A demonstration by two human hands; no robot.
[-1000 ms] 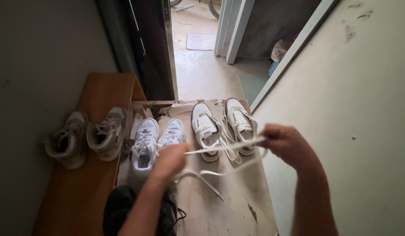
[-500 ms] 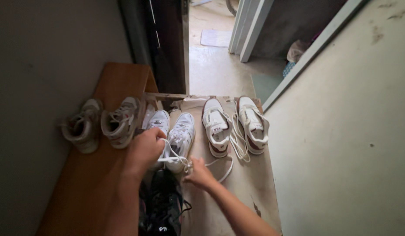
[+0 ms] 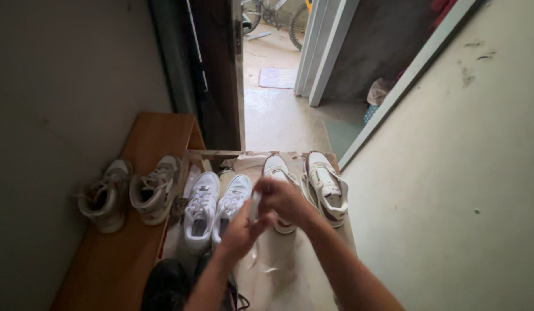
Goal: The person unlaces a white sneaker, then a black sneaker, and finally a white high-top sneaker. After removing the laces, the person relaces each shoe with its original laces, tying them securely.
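— What is filling the view, biggest things first?

— The pale walls are closing in on both sides, and the open doorway [image 3: 278, 98] is showing a bare floor with a small mat [image 3: 278, 76] and part of a bicycle wheel [image 3: 298, 23] beyond. Below that, the wooden bench [image 3: 99, 259] is carrying two worn grey sneakers [image 3: 128, 193], and a paper-covered board [image 3: 290, 270] beside it is holding two white pairs: the plain white sneakers [image 3: 215, 207] and the white shoes with dark soles [image 3: 313, 184].

— And the hands?

— Both are meeting over the board. The left hand [image 3: 239, 230] is closing around the lower part of a white shoelace [image 3: 255, 205], and the right hand [image 3: 284, 198] is pinching its upper part, so each is grasping the lace.

— How is the lace lying?

— It is running nearly upright between the two hands, with a loose tail trailing down onto the paper near the left wrist. Neither hand is nearer; both are touching it.

— Where are the shoes from there?

— The plain white pair is lying just left of the hands, toes pointing at the door; the dark-soled pair is sitting just behind and right, partly hidden by the right hand.
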